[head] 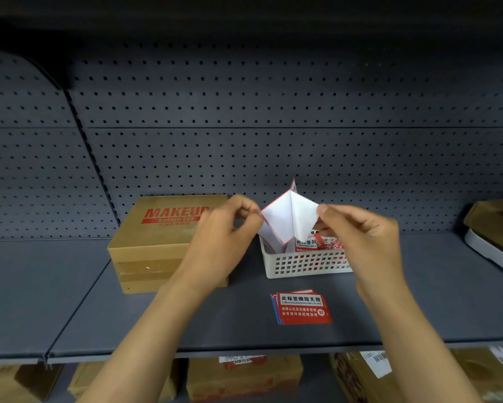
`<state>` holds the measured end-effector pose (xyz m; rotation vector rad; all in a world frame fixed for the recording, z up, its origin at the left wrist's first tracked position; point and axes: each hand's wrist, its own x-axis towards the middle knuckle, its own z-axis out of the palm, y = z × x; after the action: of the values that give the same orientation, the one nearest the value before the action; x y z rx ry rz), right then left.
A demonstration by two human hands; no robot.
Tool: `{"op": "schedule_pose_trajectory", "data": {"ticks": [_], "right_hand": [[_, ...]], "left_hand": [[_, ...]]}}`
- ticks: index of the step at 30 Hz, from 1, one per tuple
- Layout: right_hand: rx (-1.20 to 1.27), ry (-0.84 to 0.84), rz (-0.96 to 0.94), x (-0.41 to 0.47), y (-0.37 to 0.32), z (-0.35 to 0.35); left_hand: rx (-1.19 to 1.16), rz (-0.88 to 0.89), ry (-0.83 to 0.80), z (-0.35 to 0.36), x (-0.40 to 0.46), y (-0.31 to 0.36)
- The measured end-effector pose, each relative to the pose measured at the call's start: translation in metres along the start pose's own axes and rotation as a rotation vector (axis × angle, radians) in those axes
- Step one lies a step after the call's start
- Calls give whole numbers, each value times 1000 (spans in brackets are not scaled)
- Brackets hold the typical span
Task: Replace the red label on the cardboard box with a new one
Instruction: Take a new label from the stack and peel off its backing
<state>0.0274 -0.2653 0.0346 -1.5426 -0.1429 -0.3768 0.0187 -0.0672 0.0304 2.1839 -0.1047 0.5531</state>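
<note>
Red-edged label with white backing, held up above the white perforated plastic basket, pinched at opposite corners: left hand clenched on the left corner, right hand on the right. Apparently mid-peel; best separated slowly from one corner, sticky face kept off the fingers, no creasing. Brown cardboard box just left on the grey metal shelf, printed "MAKEUP SHARED BOX"; no red label visible on it. Nearby, a stack of red labels reading "此标签撕毁无效 CIBIAOQIANSIHUIWUXIAO".
</note>
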Motion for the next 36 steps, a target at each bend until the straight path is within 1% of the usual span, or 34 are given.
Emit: {"op": "schedule_pose_trajectory", "data": {"ticks": [3,10,14,17,22,27,33,36], "right_hand": [[-30,40,25,7,3,-9],[-47,110,36,20,11,-29],[-53,169,55,25,15,-45],[-65,241,62,29,17,-62],[-79,288,32,36,18,-83],[-36,376,19,40,19,-97],[-32,347,23,46,25,-100],[-46,317,35,47,27,-95]], "left_hand": [[35,-53,-16,0,6,-2],[182,-99,-40,3,25,-3],[257,-150,-59,21,38,-11],[273,-154,-98,35,45,-17],[306,-153,-143,57,48,-9],[321,-230,-228,79,61,-17],[440,-222,-266,100,67,-30],[492,-159,-252,98,67,-31]]}}
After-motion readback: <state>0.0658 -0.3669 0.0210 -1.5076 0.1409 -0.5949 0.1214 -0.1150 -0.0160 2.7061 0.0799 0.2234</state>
